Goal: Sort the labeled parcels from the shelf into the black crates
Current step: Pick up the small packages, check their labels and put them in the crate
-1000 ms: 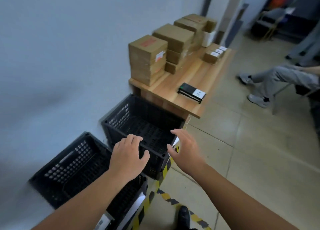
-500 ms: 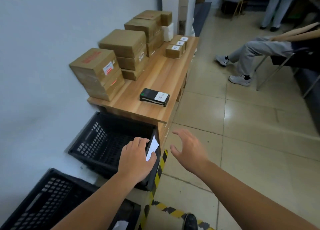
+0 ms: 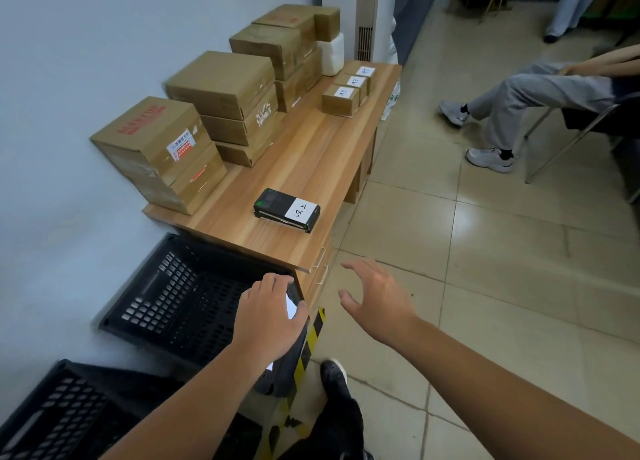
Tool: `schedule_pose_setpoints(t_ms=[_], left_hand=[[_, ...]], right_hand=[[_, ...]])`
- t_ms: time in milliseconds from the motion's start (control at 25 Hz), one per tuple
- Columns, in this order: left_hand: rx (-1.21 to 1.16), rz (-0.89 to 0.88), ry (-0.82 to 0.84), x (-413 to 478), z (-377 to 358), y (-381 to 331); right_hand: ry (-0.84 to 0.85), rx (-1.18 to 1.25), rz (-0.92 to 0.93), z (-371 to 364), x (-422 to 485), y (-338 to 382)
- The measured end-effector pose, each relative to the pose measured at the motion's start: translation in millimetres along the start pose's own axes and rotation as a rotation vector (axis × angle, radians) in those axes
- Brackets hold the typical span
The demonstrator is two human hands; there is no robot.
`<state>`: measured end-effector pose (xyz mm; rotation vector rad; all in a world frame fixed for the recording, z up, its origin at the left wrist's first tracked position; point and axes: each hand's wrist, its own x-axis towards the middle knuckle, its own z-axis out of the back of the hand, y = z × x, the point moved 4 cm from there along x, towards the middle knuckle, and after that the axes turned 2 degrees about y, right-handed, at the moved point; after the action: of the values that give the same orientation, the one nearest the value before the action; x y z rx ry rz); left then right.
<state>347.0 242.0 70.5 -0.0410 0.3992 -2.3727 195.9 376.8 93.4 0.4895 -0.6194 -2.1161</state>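
Note:
A flat black parcel (image 3: 273, 205) with a white handwritten label lies near the front edge of the low wooden shelf (image 3: 311, 155). Three small brown labeled parcels (image 3: 341, 101) sit in a row farther back on it. Below the shelf's near end stands a black crate (image 3: 166, 304), with nothing visible inside; a second black crate (image 3: 52, 411) is at the bottom left. My left hand (image 3: 266, 317) rests on the first crate's near corner, fingers curled over the rim beside a white tag. My right hand (image 3: 374, 300) hovers open over the floor, just right of the crate.
Stacked brown cartons (image 3: 156, 148) (image 3: 225, 89) line the wall side of the shelf. Yellow-black tape (image 3: 311, 335) runs along the floor by the crate. My shoe (image 3: 334, 376) stands there. A seated person's legs (image 3: 519, 103) stretch in at the right.
My view has shifted toward the shelf, which now looks nearer. My left hand came down from above the crate onto its corner rim. My right hand moved right, off the crate.

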Motion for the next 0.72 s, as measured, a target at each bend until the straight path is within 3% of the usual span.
schedule_pose_setpoints(t_ms=[720], left_hand=[[-0.126, 0.205, -0.031, 221.2, -5.9, 70.6]], right_hand=[[0.207, -0.118, 0.108, 2.3, 273.6, 24.8]])
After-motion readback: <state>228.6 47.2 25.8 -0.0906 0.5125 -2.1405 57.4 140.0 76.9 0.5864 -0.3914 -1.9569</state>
